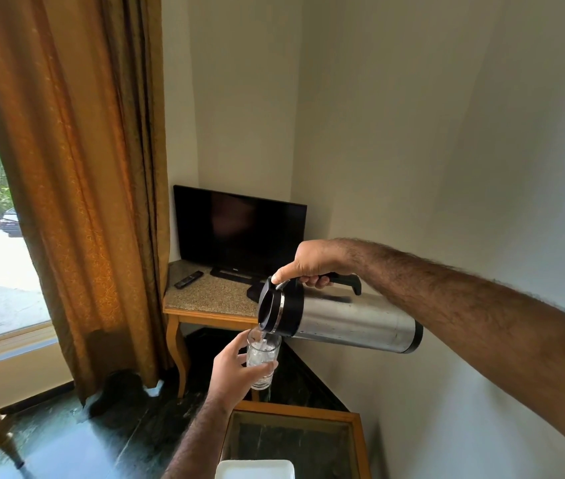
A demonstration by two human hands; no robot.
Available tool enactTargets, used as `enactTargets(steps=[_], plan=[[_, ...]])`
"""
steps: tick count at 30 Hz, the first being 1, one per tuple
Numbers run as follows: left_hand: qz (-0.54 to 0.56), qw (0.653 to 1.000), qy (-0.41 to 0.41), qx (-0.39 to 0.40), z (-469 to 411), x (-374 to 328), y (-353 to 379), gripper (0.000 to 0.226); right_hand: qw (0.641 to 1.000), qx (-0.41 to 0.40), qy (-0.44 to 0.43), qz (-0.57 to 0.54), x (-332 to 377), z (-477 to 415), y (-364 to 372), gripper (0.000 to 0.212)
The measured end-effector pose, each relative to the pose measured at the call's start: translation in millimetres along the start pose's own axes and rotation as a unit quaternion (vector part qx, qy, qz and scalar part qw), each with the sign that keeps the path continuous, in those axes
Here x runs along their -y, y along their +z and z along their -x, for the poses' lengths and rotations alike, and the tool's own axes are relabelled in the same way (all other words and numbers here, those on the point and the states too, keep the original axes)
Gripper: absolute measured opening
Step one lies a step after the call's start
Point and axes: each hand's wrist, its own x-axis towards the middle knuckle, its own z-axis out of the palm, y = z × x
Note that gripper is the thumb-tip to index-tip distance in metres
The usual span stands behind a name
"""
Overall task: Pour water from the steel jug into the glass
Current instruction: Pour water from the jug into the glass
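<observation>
Left hand (231, 369) grip wraps glass (262, 357) — steel jug (340, 318), tipped at 1 o'clock, held by right hand (315, 261) on its handle.

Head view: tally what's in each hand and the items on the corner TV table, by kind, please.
Steel jug, in right hand: 1
Glass, in left hand: 1
Television on corner table: 1
Remote control on that table: 1
Total: 4
</observation>
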Motion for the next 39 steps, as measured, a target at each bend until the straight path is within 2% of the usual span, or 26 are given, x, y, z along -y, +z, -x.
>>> enactTargets(steps=[11, 16, 20, 24, 39], plan=[[-0.009, 1.000, -0.008, -0.004, -1.2, 4.9, 5.1, 0.072, 1.000, 0.008, -0.011, -0.026, 0.9, -2.3, -2.7, 0.045], [-0.010, 1.000, -0.007, -0.009, -0.1, 5.6, 5.5, 0.072, 1.000, -0.003, -0.011, 0.006, 2.7, -0.1, -3.2, 0.050], [-0.011, 1.000, -0.009, -0.009, 2.0, 2.0, 6.2, 0.069, 1.000, 0.003, -0.011, -0.010, 0.5, -1.9, -3.2, 0.054], [-0.007, 1.000, -0.012, -0.013, 1.6, 2.0, 6.6, 0.069, 1.000, 0.000, -0.013, -0.008, -0.5, -3.4, -4.1, 0.048], [-0.007, 1.000, -0.016, -0.013, 3.5, -5.3, 8.1, 0.069, 0.999, 0.011, -0.017, -0.025, 1.1, 3.8, -4.7, 0.050]])
